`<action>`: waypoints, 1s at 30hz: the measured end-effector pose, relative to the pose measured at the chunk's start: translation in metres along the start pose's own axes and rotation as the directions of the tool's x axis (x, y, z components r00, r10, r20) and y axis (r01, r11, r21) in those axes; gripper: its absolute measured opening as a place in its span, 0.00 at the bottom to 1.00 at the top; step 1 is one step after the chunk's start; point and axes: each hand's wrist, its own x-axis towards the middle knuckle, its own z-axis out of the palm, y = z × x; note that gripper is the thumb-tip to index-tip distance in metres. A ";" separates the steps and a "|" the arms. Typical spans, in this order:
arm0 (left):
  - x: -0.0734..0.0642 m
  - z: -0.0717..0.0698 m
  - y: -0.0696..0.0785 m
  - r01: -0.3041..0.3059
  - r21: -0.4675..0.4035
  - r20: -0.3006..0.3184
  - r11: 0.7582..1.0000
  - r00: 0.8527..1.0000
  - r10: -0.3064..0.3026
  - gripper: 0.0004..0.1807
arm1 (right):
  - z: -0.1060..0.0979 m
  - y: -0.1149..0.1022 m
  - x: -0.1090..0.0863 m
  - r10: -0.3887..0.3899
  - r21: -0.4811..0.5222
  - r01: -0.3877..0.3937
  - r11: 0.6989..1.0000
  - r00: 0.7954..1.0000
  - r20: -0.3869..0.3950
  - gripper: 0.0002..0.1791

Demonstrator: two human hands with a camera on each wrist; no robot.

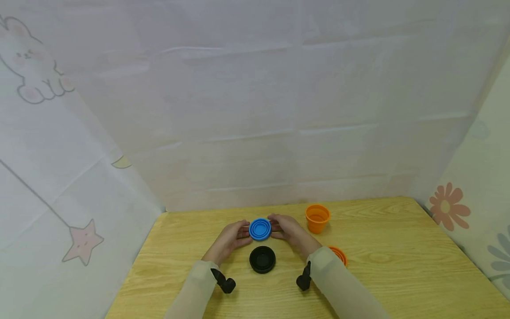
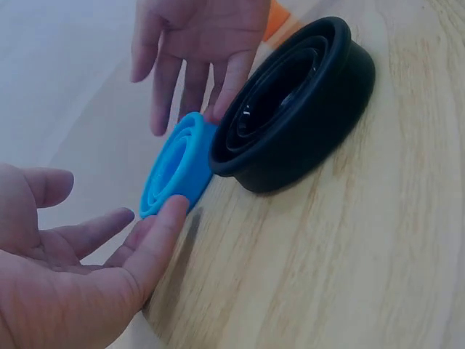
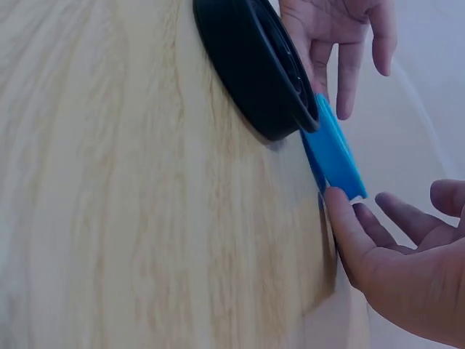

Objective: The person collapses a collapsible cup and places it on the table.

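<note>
A blue collapsible cup (image 1: 260, 229), folded flat into rings, lies on the table between the two hands. My left hand (image 1: 232, 236) is at its left side, and the fingertips (image 2: 173, 211) reach its rim in the left wrist view. On the opposite side is my right hand (image 1: 290, 228), fingers extended, with a fingertip (image 3: 336, 196) at the cup's edge. Both thumbs stay off the cup. Closer to me sits a black collapsible cup (image 1: 262, 259), also folded flat, which no hand touches.
An orange collapsible cup (image 1: 317, 217) stands expanded to the right of the right hand. Part of a flat orange cup (image 1: 340, 254) shows beside the right sleeve (image 1: 334, 274), which hides the remainder. Behind the wooden table (image 1: 398, 248) hangs a pale cloth (image 1: 255, 133).
</note>
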 end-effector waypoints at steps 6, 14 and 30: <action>-0.005 -0.002 0.002 -0.043 0.076 -0.003 0.996 0.999 0.043 0.31 | -0.003 -0.004 -0.010 -0.060 -0.051 0.061 0.997 0.998 0.018 0.24; -0.013 0.005 0.014 -0.166 0.322 -0.001 0.932 0.984 0.176 0.30 | -0.010 -0.017 -0.024 -0.177 -0.249 0.178 0.952 0.984 0.027 0.23; -0.027 0.050 0.036 -0.472 0.612 0.172 0.635 0.863 0.475 0.23 | -0.051 -0.049 -0.075 -0.361 -0.483 0.379 0.790 0.923 0.134 0.24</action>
